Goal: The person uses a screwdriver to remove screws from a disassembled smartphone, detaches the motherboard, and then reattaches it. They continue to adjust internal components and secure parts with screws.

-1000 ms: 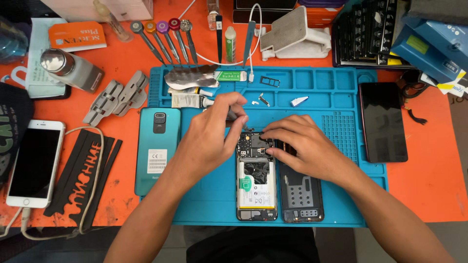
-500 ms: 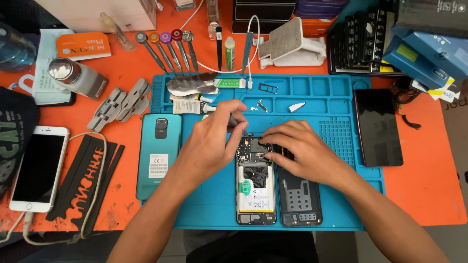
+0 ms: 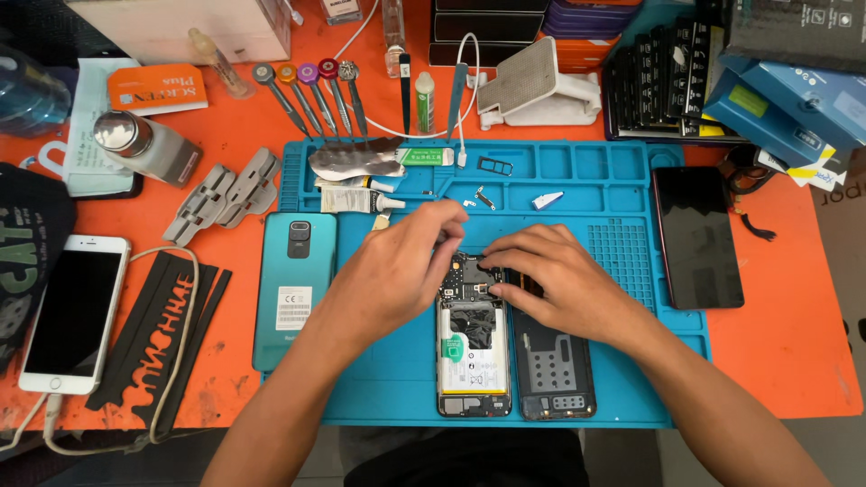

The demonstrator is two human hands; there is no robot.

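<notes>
An opened phone (image 3: 473,361) lies face down on the blue work mat (image 3: 397,397), its board, battery and label exposed. Beside it on the right lies a dark inner back frame (image 3: 552,370). My left hand (image 3: 401,271) hovers over the phone's top end with fingertips pinched together; what they pinch is hidden. My right hand (image 3: 555,280) rests on the top of the phone and the dark frame, fingers pressing down on the board. A teal back cover (image 3: 296,289) lies left of my left hand.
Screwdrivers (image 3: 311,95), tweezers (image 3: 406,90), a glue tube (image 3: 356,200) and small parts sit along the mat's top. A white phone (image 3: 77,311) with a cable lies at left, a dark phone (image 3: 697,236) at right, and boxes (image 3: 794,99) at back right.
The view has drifted a little. Both hands stay over the phone's top end; my left fingertips have come slightly lower toward the board.
</notes>
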